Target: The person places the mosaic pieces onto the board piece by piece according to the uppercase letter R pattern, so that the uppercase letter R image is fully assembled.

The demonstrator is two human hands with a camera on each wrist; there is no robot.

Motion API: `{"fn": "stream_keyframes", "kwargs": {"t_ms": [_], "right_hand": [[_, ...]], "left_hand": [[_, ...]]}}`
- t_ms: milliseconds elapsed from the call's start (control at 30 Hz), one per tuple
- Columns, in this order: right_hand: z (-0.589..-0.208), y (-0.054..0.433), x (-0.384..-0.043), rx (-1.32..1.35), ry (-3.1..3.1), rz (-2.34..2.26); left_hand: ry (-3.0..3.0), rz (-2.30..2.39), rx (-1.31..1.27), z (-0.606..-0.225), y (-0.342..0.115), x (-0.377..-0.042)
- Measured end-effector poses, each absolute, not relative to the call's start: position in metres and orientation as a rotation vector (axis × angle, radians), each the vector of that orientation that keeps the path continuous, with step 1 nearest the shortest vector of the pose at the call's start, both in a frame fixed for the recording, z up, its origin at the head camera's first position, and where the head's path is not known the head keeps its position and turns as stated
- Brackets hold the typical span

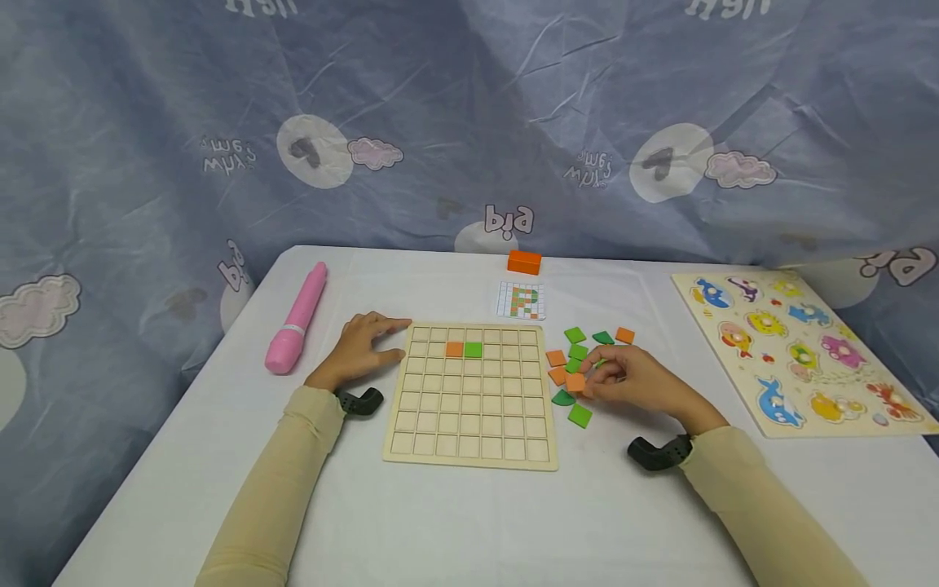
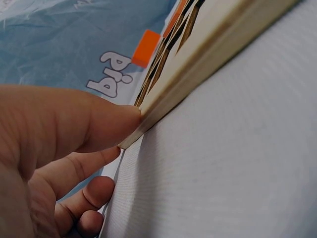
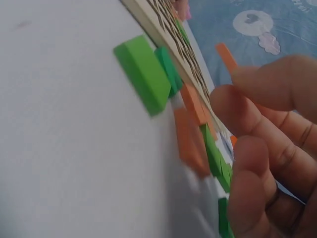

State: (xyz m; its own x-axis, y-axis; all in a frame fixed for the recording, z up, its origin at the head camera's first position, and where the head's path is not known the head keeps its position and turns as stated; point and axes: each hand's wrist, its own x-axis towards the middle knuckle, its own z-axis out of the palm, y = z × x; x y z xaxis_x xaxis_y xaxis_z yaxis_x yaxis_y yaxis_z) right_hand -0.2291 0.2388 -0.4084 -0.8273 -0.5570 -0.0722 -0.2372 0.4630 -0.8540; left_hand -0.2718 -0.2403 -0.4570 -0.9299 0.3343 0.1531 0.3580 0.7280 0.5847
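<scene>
A wooden grid board (image 1: 469,466) lies on the white table, with an orange square tile (image 1: 455,350) and a green square tile (image 1: 473,350) in its upper rows. My left hand (image 1: 361,349) rests at the board's upper left edge. Its thumb (image 2: 106,121) touches the side, and the index fingertip reaches the corner. Right of the board, my right hand (image 1: 634,379) pinches an orange tile (image 3: 227,57) between thumb and index finger. Below and around that hand lie loose green tiles (image 1: 579,416), orange tiles (image 1: 556,358) and dark green rounded pieces (image 1: 563,397).
Behind the board lies a small pattern card (image 1: 522,301) with a coloured grid, and an orange block (image 1: 524,262) stands beyond it. A pink microphone-shaped object (image 1: 297,319) lies at the left. To the right is a wooden sea-animal puzzle board (image 1: 803,350). A printed curtain (image 1: 440,122) hangs behind the table.
</scene>
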Motion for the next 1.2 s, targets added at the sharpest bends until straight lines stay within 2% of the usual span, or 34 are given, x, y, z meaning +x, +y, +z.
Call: {"fn": "stream_keyframes", "kwargs": {"t_ms": [467,1200], "right_hand": [[-0.407,0.184,-0.252,-0.519,2.388,-1.37],[-0.414,0.13,-0.275,-0.538,2.427,-1.333]], "left_hand": [[-2.892,-0.984,-0.588,-0.454,-0.24,-0.271],[-2.884,-0.977,-0.592,-0.454,-0.24,-0.271]]}}
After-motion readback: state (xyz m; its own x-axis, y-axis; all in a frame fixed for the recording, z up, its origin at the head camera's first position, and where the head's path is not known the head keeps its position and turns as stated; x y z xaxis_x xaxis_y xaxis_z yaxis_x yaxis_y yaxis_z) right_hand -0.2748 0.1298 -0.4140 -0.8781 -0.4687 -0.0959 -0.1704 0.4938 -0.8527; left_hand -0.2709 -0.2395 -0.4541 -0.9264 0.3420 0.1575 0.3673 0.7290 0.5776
